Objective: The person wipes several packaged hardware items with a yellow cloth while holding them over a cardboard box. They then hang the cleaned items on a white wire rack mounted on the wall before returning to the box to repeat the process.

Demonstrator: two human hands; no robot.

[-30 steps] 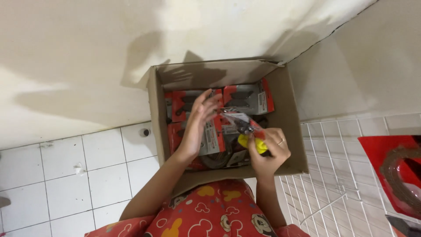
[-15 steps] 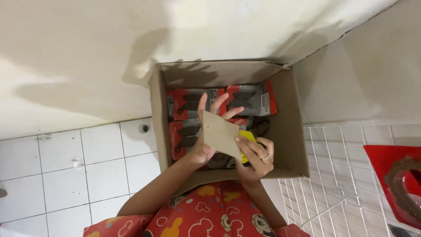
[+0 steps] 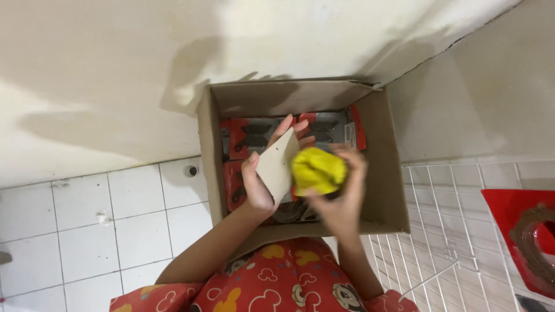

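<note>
Fingers (image 3: 347, 167) now press a yellow cloth (image 3: 317, 170) against the card (image 3: 276, 167).

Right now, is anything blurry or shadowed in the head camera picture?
In the head view, the right hand and the yellow cloth it holds are smeared by motion blur, while the left hand with its tan card stays sharper. Soft shadows fall across the wall and inside the cardboard box; no strong glare.
</note>
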